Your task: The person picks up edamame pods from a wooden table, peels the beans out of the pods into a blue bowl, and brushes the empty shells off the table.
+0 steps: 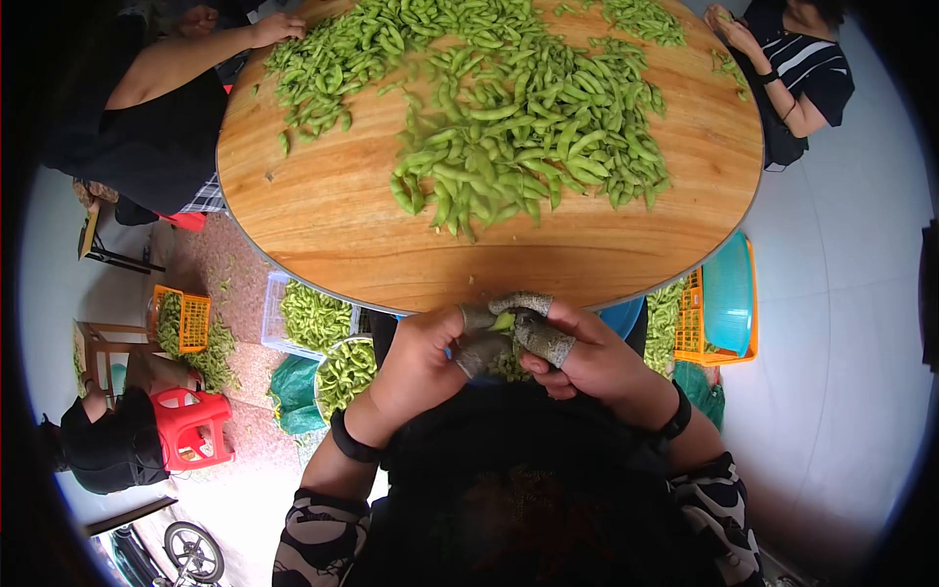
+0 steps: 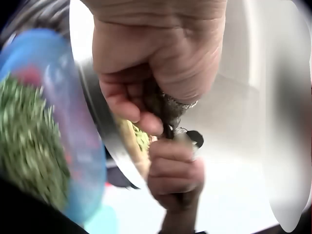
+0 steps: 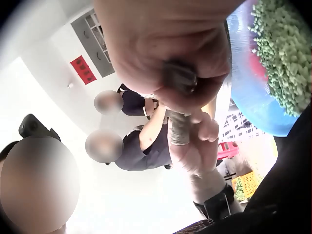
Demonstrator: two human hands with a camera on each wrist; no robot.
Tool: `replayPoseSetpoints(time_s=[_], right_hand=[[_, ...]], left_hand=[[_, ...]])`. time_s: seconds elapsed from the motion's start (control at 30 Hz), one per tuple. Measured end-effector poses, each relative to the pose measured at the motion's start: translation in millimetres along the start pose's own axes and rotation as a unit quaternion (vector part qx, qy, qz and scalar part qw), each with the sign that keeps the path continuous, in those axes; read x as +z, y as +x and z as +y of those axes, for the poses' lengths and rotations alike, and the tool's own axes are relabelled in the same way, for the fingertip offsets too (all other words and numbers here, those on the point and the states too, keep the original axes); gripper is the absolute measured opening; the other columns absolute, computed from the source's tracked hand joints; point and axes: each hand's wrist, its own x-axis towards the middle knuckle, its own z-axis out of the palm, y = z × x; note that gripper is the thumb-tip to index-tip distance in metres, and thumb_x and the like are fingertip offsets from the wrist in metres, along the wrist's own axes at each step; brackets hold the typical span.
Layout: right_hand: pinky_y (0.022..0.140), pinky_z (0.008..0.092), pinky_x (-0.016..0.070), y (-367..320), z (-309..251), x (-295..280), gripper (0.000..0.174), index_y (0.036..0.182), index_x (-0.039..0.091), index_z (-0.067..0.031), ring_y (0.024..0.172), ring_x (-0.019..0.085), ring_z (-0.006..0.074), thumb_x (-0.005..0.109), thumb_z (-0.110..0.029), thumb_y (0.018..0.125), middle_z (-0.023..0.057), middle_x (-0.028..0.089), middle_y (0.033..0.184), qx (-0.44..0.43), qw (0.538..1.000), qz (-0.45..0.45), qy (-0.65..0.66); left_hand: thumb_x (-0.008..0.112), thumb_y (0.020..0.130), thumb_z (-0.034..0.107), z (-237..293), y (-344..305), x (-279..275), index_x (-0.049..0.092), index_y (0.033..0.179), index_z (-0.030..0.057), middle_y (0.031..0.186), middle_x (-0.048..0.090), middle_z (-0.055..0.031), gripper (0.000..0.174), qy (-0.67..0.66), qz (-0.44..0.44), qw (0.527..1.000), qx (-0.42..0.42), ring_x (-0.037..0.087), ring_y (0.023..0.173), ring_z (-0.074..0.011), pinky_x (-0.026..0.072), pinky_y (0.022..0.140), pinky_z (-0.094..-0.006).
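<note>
Just in front of the table's near edge, my left hand and right hand meet fingertip to fingertip. Grey, worn covers wrap the thumbs and some fingers. Between them the two hands pinch a green edamame pod, mostly hidden by the covered fingers. Both wrist views hide the pod behind my curled fingers. Under the hands is a blue basin full of shelled green beans.
Edamame pods are heaped across the round wooden table. Crates of pods stand below on both sides, including an orange crate at right. Other people's hands work at the far edge. A red stool is at left.
</note>
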Motion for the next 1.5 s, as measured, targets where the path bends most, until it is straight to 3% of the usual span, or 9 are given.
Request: replayPoseSetpoints(time_s=[0.07,0.23,0.43,0.5,0.63,0.8,1.0,1.33,1.5], right_hand=[[0.046,0.0210,0.0332,-0.1,-0.6,2.1,0.030,0.122,0.053,-0.0096,0.051,0.039,0.0039,0.045,-0.005,0.094,-0.0022,0.053,0.075,-0.008,0.998,0.002,-0.057],[0.051,0.0238,0.0420,-3.8,-3.5,6.1,0.033,0.127,0.051,-0.0068,0.056,0.050,0.0067,0.048,-0.008,0.094,0.0021,0.058,0.078,-0.089,0.961,0.029,-0.258],[0.057,0.0242,0.0460,-3.2,1.9,-8.0,0.037,0.130,0.050,-0.0069,0.063,0.055,0.0078,0.051,-0.005,0.093,0.0033,0.061,0.082,-0.225,0.898,0.041,-0.376],[0.066,0.0280,0.0499,-5.0,-4.2,-11.2,0.037,0.128,0.053,-0.0074,0.073,0.060,0.0114,0.055,-0.004,0.091,0.0042,0.064,0.088,-0.042,0.981,0.002,-0.189],[0.067,0.0306,0.0513,2.9,16.3,-24.1,0.035,0.126,0.055,-0.0076,0.075,0.062,0.0130,0.055,-0.003,0.091,0.0014,0.064,0.090,0.016,1.000,-0.008,-0.026],[0.069,0.0286,0.0495,13.5,14.0,-28.0,0.025,0.109,0.061,-0.0007,0.074,0.059,0.0129,0.067,-0.009,0.086,0.0055,0.065,0.088,-0.301,0.816,0.072,-0.488],[0.058,0.0372,0.0482,18.9,15.2,-23.6,0.026,0.083,0.058,0.0019,0.062,0.061,0.0340,0.075,-0.016,0.074,0.0174,0.060,0.068,-0.311,0.807,0.120,-0.487],[0.073,0.0281,0.0487,9.0,16.7,-21.6,0.035,0.106,0.061,-0.0004,0.080,0.061,0.0122,0.077,-0.010,0.075,0.0090,0.065,0.087,-0.308,0.799,0.124,-0.501],[0.065,0.0360,0.0497,19.3,28.6,-24.9,0.038,0.098,0.059,0.0015,0.072,0.063,0.0351,0.079,-0.016,0.070,0.0170,0.063,0.081,-0.353,0.862,0.111,-0.347]], left_hand=[[0.074,0.076,0.009,-1.3,1.3,-0.1,0.064,0.089,0.0054,0.073,0.062,-0.0122,0.017,0.511,0.070,0.818,0.255,0.062,0.061,-0.0242,0.0494,0.054,-0.0327],[0.072,0.070,0.006,-2.8,2.2,8.5,0.061,0.088,0.0036,0.079,0.061,-0.0144,0.021,0.615,0.114,0.719,0.303,0.062,0.062,-0.0302,0.0496,0.054,-0.0386],[0.062,0.088,0.012,-3.4,5.5,7.4,0.059,0.091,0.0009,0.082,0.063,-0.0120,0.012,0.384,0.072,0.887,0.244,0.059,0.058,-0.0207,0.0482,0.053,-0.0312],[0.056,0.093,0.010,10.8,0.8,2.0,0.059,0.093,0.0002,0.077,0.061,-0.0080,0.010,-0.052,-0.054,0.995,-0.065,0.055,0.057,-0.0136,0.0456,0.054,-0.0269],[0.050,0.094,0.005,11.5,0.3,3.7,0.059,0.091,0.0014,0.072,0.058,-0.0035,0.011,-0.106,-0.087,0.984,-0.117,0.053,0.058,-0.0096,0.0434,0.054,-0.0243],[0.042,0.093,0.001,-7.5,2.8,15.8,0.058,0.088,0.0018,0.073,0.059,-0.0053,0.017,0.259,-0.073,0.954,0.130,0.056,0.059,-0.0114,0.0443,0.055,-0.0245],[0.041,0.092,-0.002,11.3,0.3,7.0,0.058,0.098,-0.0003,0.082,0.065,-0.0079,0.018,-0.089,-0.140,0.974,-0.151,0.060,0.064,-0.0125,0.0468,0.056,-0.0254],[0.044,0.091,-0.004,-0.1,1.3,5.9,0.052,0.119,0.0005,0.091,0.064,-0.0065,0.029,-0.023,-0.110,0.990,-0.081,0.054,0.066,-0.0090,0.0446,0.060,-0.0230],[0.047,0.084,-0.011,0.3,-4.3,-1.4,0.055,0.116,0.0023,0.093,0.063,-0.0046,0.036,-0.038,-0.095,0.993,-0.050,0.054,0.073,-0.0106,0.0460,0.063,-0.0247]])
